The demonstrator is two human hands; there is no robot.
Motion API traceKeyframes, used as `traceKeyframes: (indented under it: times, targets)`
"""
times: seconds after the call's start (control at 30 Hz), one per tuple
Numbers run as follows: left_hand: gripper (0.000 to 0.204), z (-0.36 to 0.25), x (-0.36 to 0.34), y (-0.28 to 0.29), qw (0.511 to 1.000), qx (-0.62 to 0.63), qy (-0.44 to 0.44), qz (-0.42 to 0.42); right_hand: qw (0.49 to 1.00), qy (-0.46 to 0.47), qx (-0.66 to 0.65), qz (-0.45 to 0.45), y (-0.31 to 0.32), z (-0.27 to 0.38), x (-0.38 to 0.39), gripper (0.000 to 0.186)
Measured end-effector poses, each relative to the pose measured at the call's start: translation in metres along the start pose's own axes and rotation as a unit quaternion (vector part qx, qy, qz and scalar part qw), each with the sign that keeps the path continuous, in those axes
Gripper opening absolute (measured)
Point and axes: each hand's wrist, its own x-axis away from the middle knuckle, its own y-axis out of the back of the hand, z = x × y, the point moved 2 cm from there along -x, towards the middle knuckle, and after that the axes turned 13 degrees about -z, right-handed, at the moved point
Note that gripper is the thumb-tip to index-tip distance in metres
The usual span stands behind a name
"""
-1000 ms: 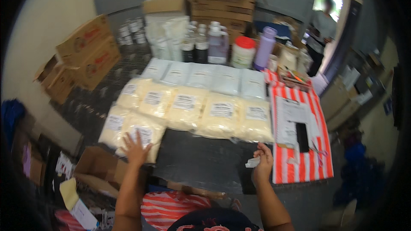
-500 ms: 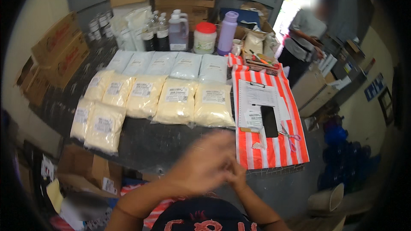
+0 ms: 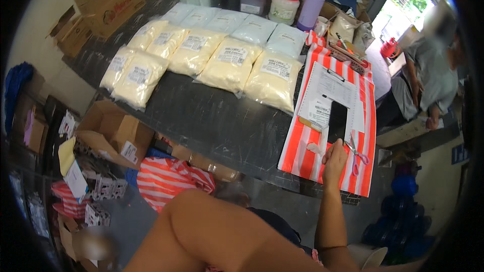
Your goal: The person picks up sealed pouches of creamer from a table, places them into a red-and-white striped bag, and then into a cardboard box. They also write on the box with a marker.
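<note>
Black tabletop (image 3: 217, 121) ends at 6 o'clock. Right hand (image 3: 334, 163) curls by smartphone (image 3: 338, 120), 4 o'clock; cannot tell its or left hand's grip.

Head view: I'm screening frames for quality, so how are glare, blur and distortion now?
Head view: doorway washed out by daylight; glints on the cream-coloured bags; dark table edges bowed by the fisheye, picture corners black; right hand reasonably sharp.

The near tabletop (image 3: 214, 121) leaves room to pass; cream bags (image 3: 197, 54) block beyond it.
</note>
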Motion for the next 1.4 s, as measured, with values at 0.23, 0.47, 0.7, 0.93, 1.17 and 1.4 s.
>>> traceKeyframes:
  times: [0.23, 0.47, 0.7, 0.93, 1.17, 1.4]
  targets:
    - [0.037, -0.022, 0.040, 0.023, 0.984, -0.161, 0.067, 0.035, 0.920, 0.341, 0.193, 0.030, -0.032, -0.005, -0.046, 0.043]
    - [0.051, -0.088, 0.092, 0.151, 0.823, -0.412, 0.334, 0.205, 0.828, 0.438, 0.338, 0.094, -0.026, -0.022, -0.076, 0.039]
    - [0.036, -0.168, 0.290, 0.275, 0.533, -0.630, 0.565, 0.023, 0.844, 0.455, 0.285, 0.001, -0.029, 0.003, -0.063, 0.025]
    - [0.030, -0.294, 0.515, 0.298, 0.372, -0.545, 0.750, -0.053, 0.878, 0.364, 0.145, 0.275, -0.168, 0.011, 0.140, 0.016]
    - [0.036, -0.318, 0.624, 0.321, 0.362, -0.392, 0.837, 0.120, 0.770, -0.046, 0.220, 0.597, -0.284, -0.181, 0.361, 0.037]
    - [0.039, -0.330, 0.667, 0.360, 0.437, -0.256, 0.840, 0.197, 0.802, -0.069, 0.416, 0.424, -0.337, -0.428, 0.445, 0.108]
